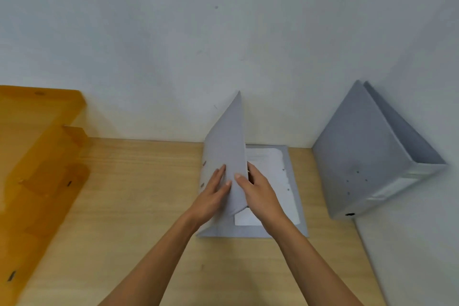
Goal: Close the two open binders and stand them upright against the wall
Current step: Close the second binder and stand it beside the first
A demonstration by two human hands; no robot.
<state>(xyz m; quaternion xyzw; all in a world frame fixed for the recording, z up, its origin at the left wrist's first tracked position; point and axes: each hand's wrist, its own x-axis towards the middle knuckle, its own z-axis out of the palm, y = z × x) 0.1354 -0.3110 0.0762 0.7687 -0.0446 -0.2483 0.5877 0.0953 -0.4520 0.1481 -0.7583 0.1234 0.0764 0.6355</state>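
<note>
Head view: a wooden desk (139, 206) meets a pale wall (223, 32), with an amber plastic tray stack (37, 156) at nine o'clock. At three o'clock a grey binder (360, 156) stands closed against the side wall. At centre a second grey binder (293, 181) lies half open, holding white punched sheets (278, 176); its raised cover (228, 136) tilts upright. The left hand (213, 196) presses flat, fingers extended, on the cover's outer face; the right hand (258, 194) pinches the cover's edge, thumb outside.
</note>
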